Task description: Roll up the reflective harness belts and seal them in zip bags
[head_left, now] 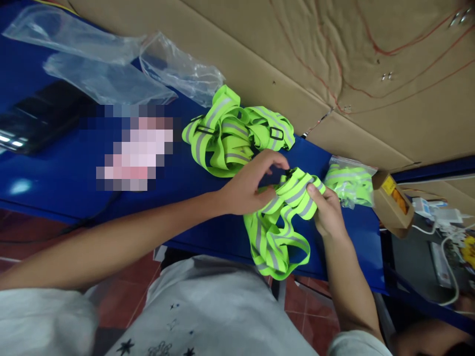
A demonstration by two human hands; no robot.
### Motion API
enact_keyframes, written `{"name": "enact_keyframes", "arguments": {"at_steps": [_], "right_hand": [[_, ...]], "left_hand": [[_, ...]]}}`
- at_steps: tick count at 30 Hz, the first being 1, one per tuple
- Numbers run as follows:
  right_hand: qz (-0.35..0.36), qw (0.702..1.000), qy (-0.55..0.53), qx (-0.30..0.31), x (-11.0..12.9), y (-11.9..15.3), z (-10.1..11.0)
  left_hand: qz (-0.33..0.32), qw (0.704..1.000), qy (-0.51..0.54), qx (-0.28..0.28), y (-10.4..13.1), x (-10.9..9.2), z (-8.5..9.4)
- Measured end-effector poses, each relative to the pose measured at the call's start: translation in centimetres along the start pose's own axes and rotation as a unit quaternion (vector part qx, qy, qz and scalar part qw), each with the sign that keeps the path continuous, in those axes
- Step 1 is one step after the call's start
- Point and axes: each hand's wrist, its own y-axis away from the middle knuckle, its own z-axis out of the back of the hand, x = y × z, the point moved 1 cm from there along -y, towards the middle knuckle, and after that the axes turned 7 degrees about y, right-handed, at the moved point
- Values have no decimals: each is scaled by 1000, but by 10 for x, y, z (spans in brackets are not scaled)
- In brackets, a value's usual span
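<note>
A neon-yellow reflective strap (293,190) with a grey stripe is gathered in folds between my hands, above the blue table (208,198). My right hand (328,210) grips the folds at their right end, thumb on top. At the left end, my left hand (256,183) is curled at the strap, thumb against it and fingertips by a small black piece. Loose loops of the strap hang below toward the table's front edge. Just beyond my left hand lies a pile of similar reflective straps (230,131) with black buckles.
Clear plastic bags (111,76) lie at the back left, near a black glossy object (40,116) and a blurred-out pink patch (139,153). To the right are a bagged strap (349,183) and a small cardboard box (393,202). A cardboard wall (241,54) borders the table's back.
</note>
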Motion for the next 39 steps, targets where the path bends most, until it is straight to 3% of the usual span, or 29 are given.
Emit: {"name": "enact_keyframes", "arguments": {"at_steps": [2, 4, 6, 8, 12, 15, 18, 22, 24, 29, 32, 36, 39], "right_hand": [[-62, 997, -27, 48, -1, -1, -6], [-90, 991, -29, 92, -2, 0, -11], [-71, 990, -8, 122, -3, 1, -16], [-11, 992, 36, 121, -3, 1, -17], [80, 983, 150, 66, -1, 0, -10], [140, 970, 200, 3, 1, 1, -3], [227, 952, 203, -2, 0, 3, -3], [280, 920, 275, 19, -5, 3, -7], [301, 905, 300, 20, -5, 2, -8], [371, 844, 380, 80, 7, 12, -7], [415, 818, 381, 114, 14, 21, -6], [429, 841, 330, 26, 14, 22, -7], [414, 824, 387, -24, 11, 15, -9]], "left_hand": [[-49, 996, -9, 80, 2, 0, -2], [-42, 987, -15, 154, 3, 2, -4], [-11, 980, 12, 201, 2, 5, -5], [17, 977, 49, 208, 0, 7, -4], [78, 986, 66, 131, -2, 12, -4], [169, 980, 66, 86, -3, 20, -2], [249, 958, 94, 107, -5, 26, 2], [336, 900, 246, 129, -9, 24, 9], [355, 881, 293, 108, -10, 22, 9], [372, 876, 307, -24, -7, 21, -2], [393, 849, 347, -68, -5, 21, -8], [449, 819, 348, -86, -3, 16, -11], [439, 818, 368, -41, -3, 10, -12]]}}
